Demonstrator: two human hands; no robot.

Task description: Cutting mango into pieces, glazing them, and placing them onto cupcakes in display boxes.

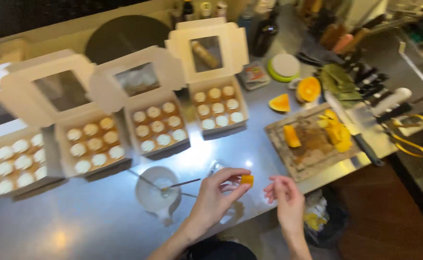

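Left hand (216, 192) nearest, over the front edge of the steel counter (76, 221); thumb and forefinger pinch a small orange fruit cube (247, 180). Right hand (284, 195) just beside it, fingers loosely curled, holding nothing, tips near the cube. Small clear glass bowl (157, 192) with a thin stick lies left of the hands. Behind: four open white cardboard boxes (156, 127) of cream-topped round pastries. Right: wooden cutting board (312, 144) with cut orange fruit pieces.

Glossy steel counter (91, 221), matt cardboard boxes (217, 53), rough wooden cutting board (312, 154).
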